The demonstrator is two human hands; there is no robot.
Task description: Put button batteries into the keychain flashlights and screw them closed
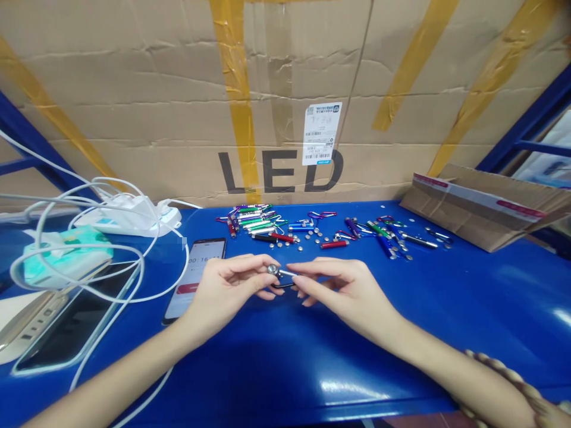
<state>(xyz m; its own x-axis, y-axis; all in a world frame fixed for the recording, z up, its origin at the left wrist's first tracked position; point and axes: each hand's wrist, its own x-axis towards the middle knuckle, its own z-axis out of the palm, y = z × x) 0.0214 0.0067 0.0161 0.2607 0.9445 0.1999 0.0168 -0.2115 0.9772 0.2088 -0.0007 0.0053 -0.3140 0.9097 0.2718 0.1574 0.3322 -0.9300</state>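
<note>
Both hands meet above the front middle of the blue table. Between them is a small silver keychain flashlight with a dark carabiner below it. My left hand pinches the round metal end with thumb and fingers. At the other side, my right hand has its thumb and fingertips closed on the slim silver part. The fingers partly cover the piece, so whether it is in one part or two cannot be made out. Beyond the hands lie several coloured keychain flashlights and scattered button cells.
A phone showing a timer lies beside my left hand. Farther left are white cables, a power strip, a green tissue pack and a second phone. An open cardboard box stands right; a large carton walls the back.
</note>
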